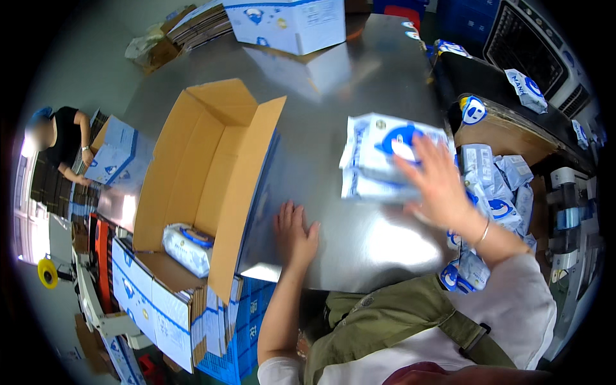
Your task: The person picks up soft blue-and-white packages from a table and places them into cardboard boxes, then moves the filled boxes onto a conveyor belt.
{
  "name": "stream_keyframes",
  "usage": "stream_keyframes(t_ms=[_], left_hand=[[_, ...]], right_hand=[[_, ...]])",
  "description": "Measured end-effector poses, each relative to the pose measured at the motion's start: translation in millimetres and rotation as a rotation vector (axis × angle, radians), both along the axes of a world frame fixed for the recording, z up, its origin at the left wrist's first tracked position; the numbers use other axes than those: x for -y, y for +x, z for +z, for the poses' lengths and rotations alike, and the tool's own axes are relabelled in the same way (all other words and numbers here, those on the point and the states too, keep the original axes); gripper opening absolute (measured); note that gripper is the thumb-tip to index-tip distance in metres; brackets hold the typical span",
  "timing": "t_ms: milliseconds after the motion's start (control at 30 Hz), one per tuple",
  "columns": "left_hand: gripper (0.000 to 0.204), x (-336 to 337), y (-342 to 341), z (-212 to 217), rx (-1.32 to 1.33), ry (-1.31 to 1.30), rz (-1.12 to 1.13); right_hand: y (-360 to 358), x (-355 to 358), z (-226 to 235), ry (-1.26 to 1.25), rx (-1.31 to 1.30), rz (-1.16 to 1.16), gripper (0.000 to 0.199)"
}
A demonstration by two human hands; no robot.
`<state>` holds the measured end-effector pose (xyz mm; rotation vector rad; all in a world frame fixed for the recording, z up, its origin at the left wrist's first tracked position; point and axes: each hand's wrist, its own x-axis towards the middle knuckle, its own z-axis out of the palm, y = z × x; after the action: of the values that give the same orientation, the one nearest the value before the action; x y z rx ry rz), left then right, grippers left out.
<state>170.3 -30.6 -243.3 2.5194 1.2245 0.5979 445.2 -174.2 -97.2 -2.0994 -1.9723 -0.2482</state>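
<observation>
My left hand (296,236) lies on the steel table (333,250) with its fingers stretched out, holding nothing. Beside it stands an open cardboard box (199,173), its inside facing up and its flaps raised. One white-and-blue wipes pack (186,248) rests in the box's near end. My right hand (436,176) is spread over the right side of white-and-blue wipes packs (375,151) that look stacked on the table. Its fingers are apart and slightly blurred, and the palm hides part of the upper pack.
To the right, a carton holds many loose wipes packs (504,186). Single packs (527,90) lie on a black conveyor (475,80) behind it. A white-and-blue box (289,25) stands at the table's far end. Flattened cartons (160,308) are stacked at lower left. A co-worker (64,138) handles another box at far left.
</observation>
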Motion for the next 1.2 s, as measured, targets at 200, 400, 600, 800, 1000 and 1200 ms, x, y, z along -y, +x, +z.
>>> stream_keyframes(t_ms=[200, 400, 600, 800, 1000, 1200], left_hand=[[0.051, 27.9, -6.6, -5.8, 0.175, -0.127, 0.004], [0.066, 75.1, 3.6, 26.8, 0.273, -0.283, -0.053], [0.097, 85.8, -6.9, 73.8, 0.11, 0.116, -0.056], [0.104, 61.0, -52.3, 110.2, -0.134, 0.036, -0.195], [0.102, 61.5, -54.4, 144.0, -0.161, -0.168, -0.298], [0.084, 32.4, 20.8, 139.7, -0.117, 0.133, -0.255]], right_hand=[[-15.4, -2.4, -9.4, -0.016, -0.034, 0.036, 0.104], [101.7, -114.1, -6.7, -0.58, -0.988, 0.002, 0.108], [18.2, -119.2, -24.2, -0.634, -0.808, 0.374, 0.108], [-88.9, -84.2, -26.1, -0.604, -0.713, 0.364, 0.102], [-37.7, -72.1, -86.3, -0.239, -0.47, 0.157, 0.073], [10.6, -39.8, -128.5, -0.129, -0.391, 0.183, 0.07]])
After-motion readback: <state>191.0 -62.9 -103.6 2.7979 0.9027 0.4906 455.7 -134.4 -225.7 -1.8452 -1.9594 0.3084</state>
